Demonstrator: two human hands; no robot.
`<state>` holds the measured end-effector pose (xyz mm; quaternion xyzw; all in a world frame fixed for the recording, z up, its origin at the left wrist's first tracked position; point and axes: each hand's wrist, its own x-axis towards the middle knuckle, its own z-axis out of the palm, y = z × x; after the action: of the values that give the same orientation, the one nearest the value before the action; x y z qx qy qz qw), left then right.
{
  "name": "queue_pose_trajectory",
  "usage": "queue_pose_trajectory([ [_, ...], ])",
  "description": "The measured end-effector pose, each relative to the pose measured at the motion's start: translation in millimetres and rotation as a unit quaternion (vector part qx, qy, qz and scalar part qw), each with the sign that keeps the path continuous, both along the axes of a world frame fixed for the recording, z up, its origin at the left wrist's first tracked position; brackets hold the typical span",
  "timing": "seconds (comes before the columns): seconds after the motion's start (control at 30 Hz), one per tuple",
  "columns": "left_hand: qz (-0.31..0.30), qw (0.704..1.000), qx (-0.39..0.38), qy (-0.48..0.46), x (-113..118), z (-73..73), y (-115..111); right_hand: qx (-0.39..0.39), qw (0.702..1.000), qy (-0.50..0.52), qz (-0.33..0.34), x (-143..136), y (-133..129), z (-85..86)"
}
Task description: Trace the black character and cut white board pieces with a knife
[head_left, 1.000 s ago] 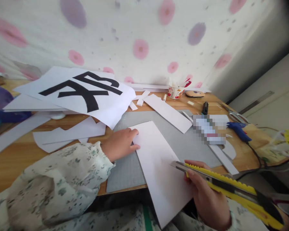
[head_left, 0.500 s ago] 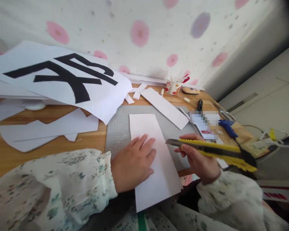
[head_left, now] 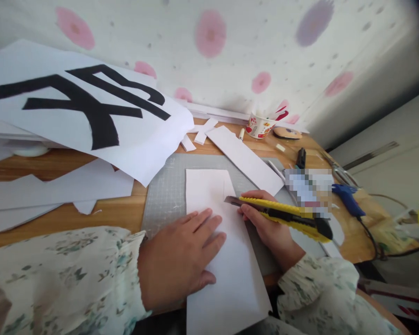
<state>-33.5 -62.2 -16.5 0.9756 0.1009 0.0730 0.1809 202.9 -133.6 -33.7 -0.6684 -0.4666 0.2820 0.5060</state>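
A long white board [head_left: 226, 274] lies over the grey cutting mat [head_left: 164, 200], its near end reaching past the table edge. My left hand [head_left: 185, 256] rests flat on the board's left part, fingers spread. In my right hand [head_left: 268, 223] is a yellow utility knife [head_left: 282, 214], its blade out and pointing left. The blade tip is at the board's surface, near its right edge; a thin line runs up the board from there. Whether the tip presses in, I cannot tell.
A white sheet with black lettering [head_left: 91, 102] leans at the left above paper offcuts [head_left: 101, 186]. Behind the mat lie a white strip [head_left: 246, 158] and a paper cup [head_left: 260, 125]. At the right are a mouse [head_left: 287, 133], a blue glue gun [head_left: 349, 197] and cables.
The knife has moved left, its tip coming from beside the board's edge onto its surface. My left hand stays flat on the board. The view has shifted a little.
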Motion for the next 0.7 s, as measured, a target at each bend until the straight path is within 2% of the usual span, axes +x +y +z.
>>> queue_pose_trajectory([
  [0.3,-0.008,0.999,0.027,0.031,2.1,5.8,1.5,-0.006,1.000,-0.025,0.002,-3.2,0.4,5.6],
  [0.7,-0.015,0.999,0.038,0.030,1.7,5.3,2.5,-0.012,0.999,-0.042,0.004,-3.4,-1.3,6.9],
])
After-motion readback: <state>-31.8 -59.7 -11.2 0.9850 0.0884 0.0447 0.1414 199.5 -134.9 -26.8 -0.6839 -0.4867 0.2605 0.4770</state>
